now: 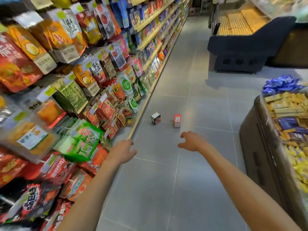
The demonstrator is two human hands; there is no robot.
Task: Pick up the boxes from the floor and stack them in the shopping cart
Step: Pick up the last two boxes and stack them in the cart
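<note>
Obs. 1, boxes: two small boxes stand upright on the grey tiled floor (166, 189), in the aisle.
- Dark box (155, 118): white top face, dark printed sides, turned corner-on to the camera. It is the one nearer the bottom edge of the shelves (152, 56), close to it but not touching.
- Red and white box (177, 120): red upper part with a pale label, white lower part. It stands to the right of the dark box with a clear gap between them. Both sit close to a tile joint.

Obs. 2, hands: both bare arms are stretched forward over the floor, short of the boxes and touching neither.
- Left hand (124, 150): palm down, fingers loosely bent, thumb out to the side. It holds nothing. In the picture it lies just beside the lowest shelf edge.
- Right hand (191, 141): palm down, fingers spread and bent downward, thumb pointing toward the left hand. It holds nothing. It lines up roughly below the red and white box.

Obs. 3, surroundings: the shelves on the left run the length of the aisle and are packed with snack bags (86, 139); the near ones are blurred. On the right is a dark bin (260, 147) filled with wrapped sweets (293, 124), with a heap of blue packets (281, 84) behind it. Farther back on the right stands a dark display case (241, 52) with yellowish goods on top.
</note>
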